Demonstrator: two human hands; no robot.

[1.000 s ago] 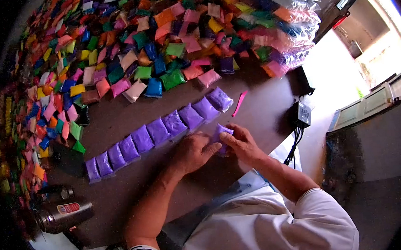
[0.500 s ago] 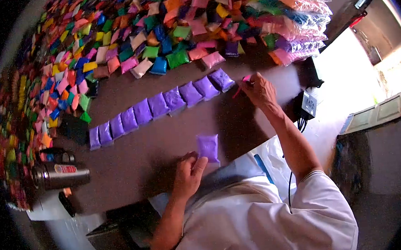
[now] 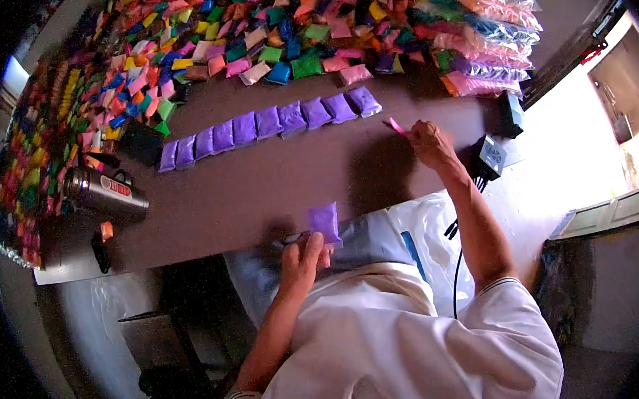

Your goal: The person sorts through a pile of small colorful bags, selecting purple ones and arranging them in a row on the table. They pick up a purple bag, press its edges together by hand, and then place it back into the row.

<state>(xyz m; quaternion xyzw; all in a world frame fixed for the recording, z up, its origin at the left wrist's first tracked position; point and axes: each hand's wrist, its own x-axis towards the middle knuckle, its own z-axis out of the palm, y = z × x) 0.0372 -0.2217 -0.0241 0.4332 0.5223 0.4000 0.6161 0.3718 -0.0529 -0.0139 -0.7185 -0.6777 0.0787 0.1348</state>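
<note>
Mid-handling, one packet. Left hand (image 3: pixel 302 264) pinched the purple packet (image 3: pixel 324 223) low on its side, thumb on top, near the front edge of the surface (image 3: pixel 245 197). Right hand (image 3: pixel 431 144) was closed on the pink tool (image 3: pixel 396 126), off the right end of the purple row (image 3: pixel 246 129), well apart from the held packet. Hands were apart. Packet looked soft: any move with it called for a light pinch, any with the tool a firm fingertip grip.
</note>
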